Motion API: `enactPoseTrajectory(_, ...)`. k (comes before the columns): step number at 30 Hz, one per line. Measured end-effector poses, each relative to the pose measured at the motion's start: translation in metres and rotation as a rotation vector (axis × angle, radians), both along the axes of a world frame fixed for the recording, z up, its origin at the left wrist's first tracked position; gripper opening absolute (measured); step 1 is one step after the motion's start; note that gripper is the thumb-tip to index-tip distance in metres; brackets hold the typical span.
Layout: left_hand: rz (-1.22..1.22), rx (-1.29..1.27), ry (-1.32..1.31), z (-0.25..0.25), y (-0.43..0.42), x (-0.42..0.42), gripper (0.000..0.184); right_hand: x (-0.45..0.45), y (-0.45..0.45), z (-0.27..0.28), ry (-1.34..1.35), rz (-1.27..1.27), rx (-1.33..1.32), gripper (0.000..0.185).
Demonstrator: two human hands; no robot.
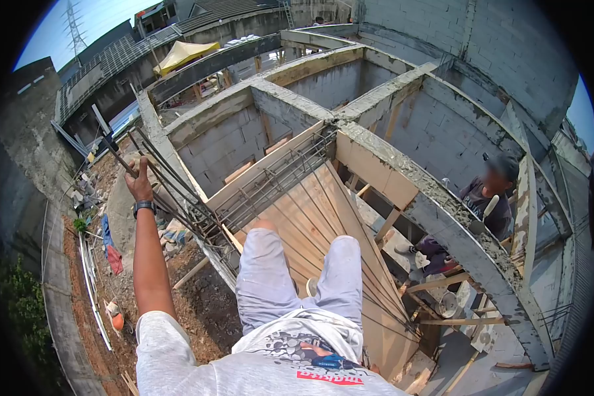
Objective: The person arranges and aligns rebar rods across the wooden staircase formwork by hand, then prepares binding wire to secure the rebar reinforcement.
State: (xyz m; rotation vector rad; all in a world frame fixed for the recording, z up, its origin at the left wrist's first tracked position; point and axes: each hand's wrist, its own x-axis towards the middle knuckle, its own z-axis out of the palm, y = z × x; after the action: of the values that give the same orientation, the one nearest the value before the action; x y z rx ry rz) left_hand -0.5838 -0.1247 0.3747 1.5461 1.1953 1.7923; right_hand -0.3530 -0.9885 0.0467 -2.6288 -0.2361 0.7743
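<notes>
My left hand (138,182), a dark watch on its wrist, reaches out to the left with its fingers closed round a steel rebar (117,154). Several more dark rebars (162,173) rise beside it in a loose bundle and lean toward the upper left. At their lower end they meet the tied rebar cage (270,181) along the beam form. My bent knees are over a plywood panel (310,218), where thin steel bars (369,264) fan out. My right hand does not show.
Concrete beams (297,105) form a grid ahead, above block walls and open gaps. To the right, a person (492,191) stands lower down beside a mortar-topped beam (442,181). Wooden props (462,321) stand below. Soil and rubble (201,297) lie far down on the left.
</notes>
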Motion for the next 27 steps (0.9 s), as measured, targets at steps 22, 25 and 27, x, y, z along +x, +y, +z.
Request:
enactPoseTrajectory(22,0.386,-0.041,-0.186,0.005,0.003,0.03,0.053,-0.041,0.036,0.026,-0.157,-0.319,-0.012,0.039)
enactPoseTrajectory(25,0.486,-0.027,0.027,-0.014,0.032,0.01,0.063,-0.04,0.027,0.01,-0.136,-0.327,-0.065,0.038)
enactPoseTrajectory(27,0.565,0.008,0.083,-0.036,0.066,-0.005,0.067,-0.04,0.023,0.003,-0.16,-0.319,-0.047,0.038)
